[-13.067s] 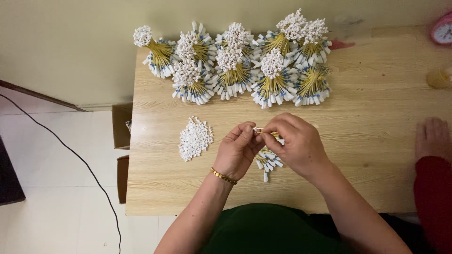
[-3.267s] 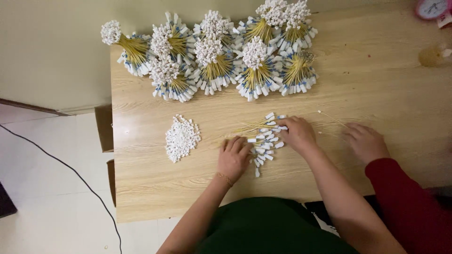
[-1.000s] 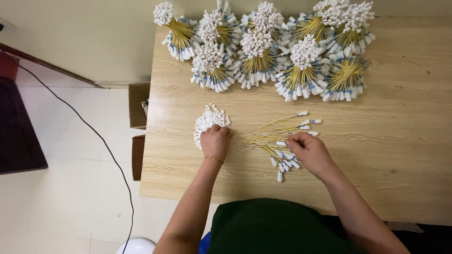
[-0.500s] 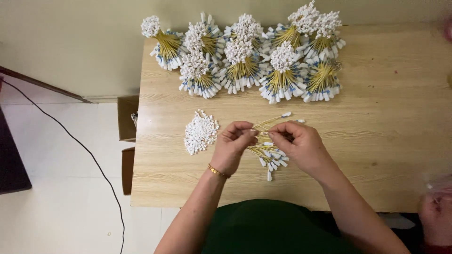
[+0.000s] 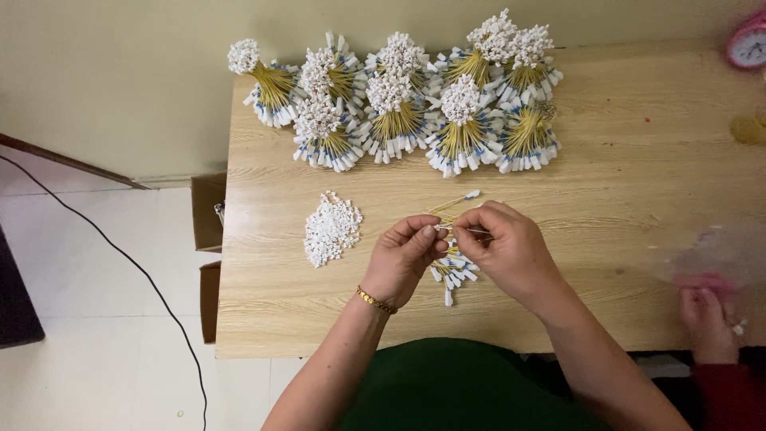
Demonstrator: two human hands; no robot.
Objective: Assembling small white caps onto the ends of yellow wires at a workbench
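One camera sits on the person's head. It looks almost straight down on the surface (image 5: 638, 183), fairly near, wall at top.

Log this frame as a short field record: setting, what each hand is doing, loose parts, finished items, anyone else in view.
Setting: wooden table seen from above, against a pale wall.
Left hand: pinching one end of a thin stick, gold bracelet on the wrist.
Right hand: pinching the same thin stick from the other side.
Loose parts: heap of small white pieces; white-tipped yellow sticks lying under the hands.
Finished items: tied bundles along the far edge.
Other: pink clock; another person's hand with red sleeve, blurred.
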